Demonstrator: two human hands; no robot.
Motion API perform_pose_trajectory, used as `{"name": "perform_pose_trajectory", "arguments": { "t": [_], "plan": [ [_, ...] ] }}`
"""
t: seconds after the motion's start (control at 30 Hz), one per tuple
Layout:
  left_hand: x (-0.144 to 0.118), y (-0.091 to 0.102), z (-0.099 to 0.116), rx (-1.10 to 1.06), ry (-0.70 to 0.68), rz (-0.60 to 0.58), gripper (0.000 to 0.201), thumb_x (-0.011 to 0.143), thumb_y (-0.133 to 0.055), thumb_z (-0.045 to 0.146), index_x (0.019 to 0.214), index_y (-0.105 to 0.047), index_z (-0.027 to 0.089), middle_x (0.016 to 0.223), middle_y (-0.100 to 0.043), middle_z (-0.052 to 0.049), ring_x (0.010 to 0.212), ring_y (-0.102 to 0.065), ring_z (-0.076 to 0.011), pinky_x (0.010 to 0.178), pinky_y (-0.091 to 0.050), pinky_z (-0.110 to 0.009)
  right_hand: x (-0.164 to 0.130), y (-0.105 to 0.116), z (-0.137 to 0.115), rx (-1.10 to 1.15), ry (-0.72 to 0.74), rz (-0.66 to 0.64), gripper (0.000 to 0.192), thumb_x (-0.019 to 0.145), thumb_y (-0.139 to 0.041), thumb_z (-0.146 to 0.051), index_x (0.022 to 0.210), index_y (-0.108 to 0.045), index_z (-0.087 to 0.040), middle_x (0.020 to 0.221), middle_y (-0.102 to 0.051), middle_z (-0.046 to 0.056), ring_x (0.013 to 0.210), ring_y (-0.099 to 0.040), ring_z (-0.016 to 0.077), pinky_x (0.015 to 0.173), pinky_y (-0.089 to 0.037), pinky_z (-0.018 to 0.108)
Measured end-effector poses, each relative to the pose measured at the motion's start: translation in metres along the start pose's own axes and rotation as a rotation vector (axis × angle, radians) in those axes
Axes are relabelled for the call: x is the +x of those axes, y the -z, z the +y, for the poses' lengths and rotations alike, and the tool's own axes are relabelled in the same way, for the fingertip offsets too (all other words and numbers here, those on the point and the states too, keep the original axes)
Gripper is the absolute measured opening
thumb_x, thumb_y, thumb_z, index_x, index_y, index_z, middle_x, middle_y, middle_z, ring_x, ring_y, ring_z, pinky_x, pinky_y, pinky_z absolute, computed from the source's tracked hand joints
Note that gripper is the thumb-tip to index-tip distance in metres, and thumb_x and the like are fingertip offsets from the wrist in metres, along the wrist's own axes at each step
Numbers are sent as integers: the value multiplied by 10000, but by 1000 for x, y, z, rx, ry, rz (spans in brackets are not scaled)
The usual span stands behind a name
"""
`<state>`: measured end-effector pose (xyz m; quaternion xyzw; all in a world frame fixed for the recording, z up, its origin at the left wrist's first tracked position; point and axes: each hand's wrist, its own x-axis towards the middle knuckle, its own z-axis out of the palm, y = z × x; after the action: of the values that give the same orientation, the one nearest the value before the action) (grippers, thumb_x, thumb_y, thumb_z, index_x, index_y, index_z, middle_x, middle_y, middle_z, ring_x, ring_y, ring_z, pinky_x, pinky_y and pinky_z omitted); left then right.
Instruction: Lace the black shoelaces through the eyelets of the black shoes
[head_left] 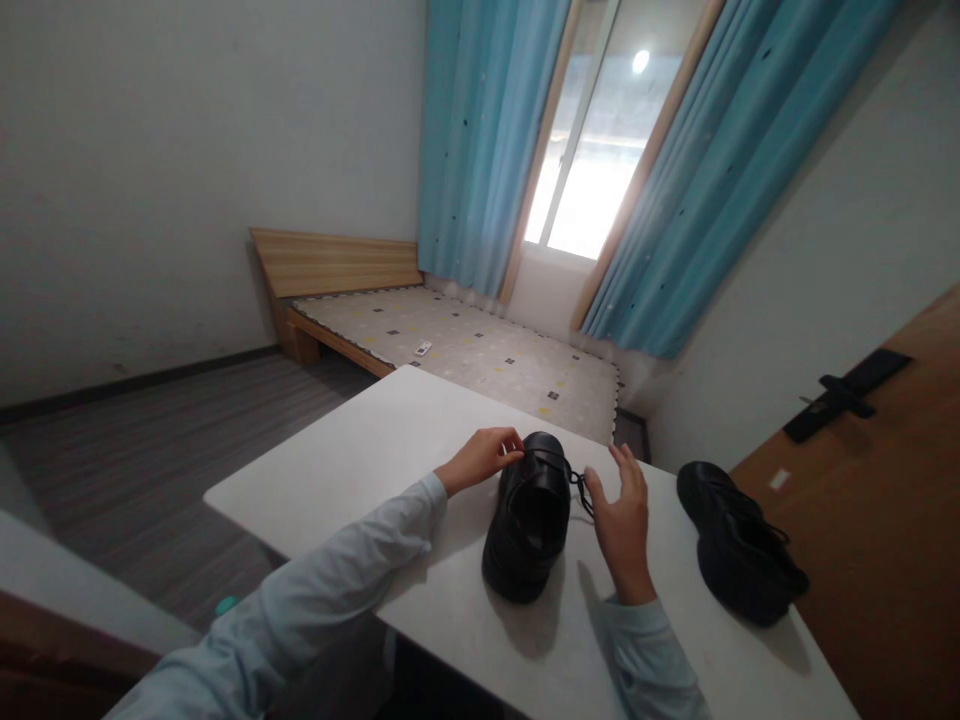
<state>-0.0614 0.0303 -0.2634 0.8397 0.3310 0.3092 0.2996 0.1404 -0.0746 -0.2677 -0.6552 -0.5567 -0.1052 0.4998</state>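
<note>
A black lace-up shoe (525, 520) stands on the white table in front of me, its toe pointing away and its opening toward me. My left hand (484, 458) is at the shoe's left side near the toe, fingers bent together against its edge. What sits between those fingertips is too small to make out. On the right side, a black shoelace (580, 488) hangs in a loop off the shoe. My right hand (621, 515) is beside this lace, thumb near it and fingers spread apart. Another black shoe (739, 545) lies farther right on the table.
The white table (322, 480) reaches close to a bed with a patterned mattress (480, 350), where a small white object (423, 348) lies. Blue curtains (487, 150) frame a bright window. At the right is a wooden door with a black handle (847, 395).
</note>
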Motion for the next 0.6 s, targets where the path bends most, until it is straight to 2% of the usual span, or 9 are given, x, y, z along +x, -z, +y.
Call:
{"name": "perform_pose_trajectory", "arguments": {
  "t": [0.13, 0.27, 0.4, 0.6],
  "plan": [
    [0, -1, -3, -8, -4, 7, 137, 809, -578, 275, 858, -633, 159, 802, -653, -19, 703, -580, -123, 657, -445, -226, -4, 1, -9, 47, 56, -83, 596, 833, -510, -477, 1336, -409, -174, 1401, -411, 179, 1315, -345, 293, 1044, -270, 537],
    [1, -1, -4, -20, -16, 7, 134, 815, -574, 273, 856, -633, 160, 818, -653, -20, 713, -577, -123, 658, -446, -225, -9, -2, -11, 26, 90, -218, 632, 837, -500, -490, 1376, -330, -207, 1389, -432, 171, 1306, -359, 313, 1028, -217, 621],
    [1, -2, -5, -35, -36, 16, 127, 817, -575, 261, 856, -633, 155, 823, -656, -23, 729, -577, -123, 668, -448, -223, -15, -9, -8, -78, 100, -323, 598, 827, -500, -508, 1332, -387, -209, 1344, -487, 165, 1297, -370, 343, 985, -169, 707],
    [2, -7, -7, -96, 30, 24, 123, 797, -596, 252, 856, -638, 152, 835, -670, -31, 745, -590, -127, 700, -469, -242, -19, -14, -3, -121, 98, -402, 530, 846, -458, -500, 1292, -441, -215, 1291, -536, 155, 1268, -411, 335, 958, -215, 713]
  ]
}}
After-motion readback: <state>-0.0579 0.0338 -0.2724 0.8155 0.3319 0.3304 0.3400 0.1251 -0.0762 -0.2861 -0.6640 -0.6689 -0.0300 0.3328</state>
